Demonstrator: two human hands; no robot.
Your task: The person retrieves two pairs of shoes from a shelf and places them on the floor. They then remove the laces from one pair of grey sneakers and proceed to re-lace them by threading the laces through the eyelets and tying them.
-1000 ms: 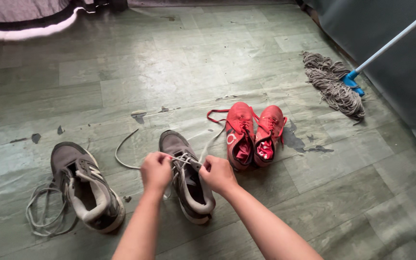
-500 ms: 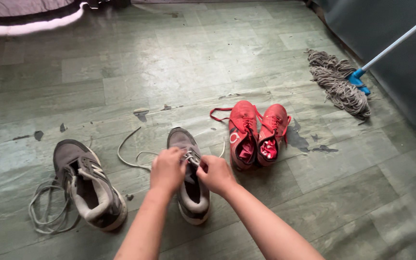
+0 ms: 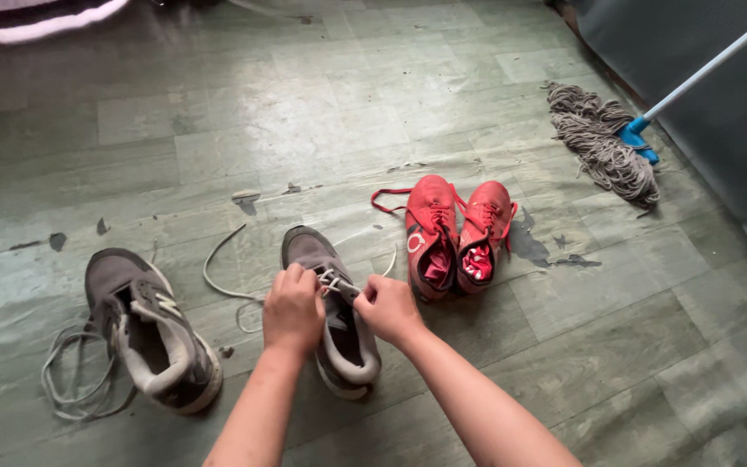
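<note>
Lacing the grey suede trainer [image 3: 330, 298] on the green plank floor [image 3: 304, 130]

Left hand [image 3: 293, 309] and right hand [image 3: 388, 309] pinch the pale flat shoelace [image 3: 336, 282]; draw both ends evenly, keeping it flat through the eyelets.

Bare floor [image 3: 304, 112] lay open beyond the grey shoe [image 3: 330, 303]. To its right the red shoes [image 3: 456, 233] stood close by; to its left a loose lace [image 3: 218, 268] looped, then the second grey shoe [image 3: 144, 333]. The mop [image 3: 603, 147] lay well apart by the wall.
</note>
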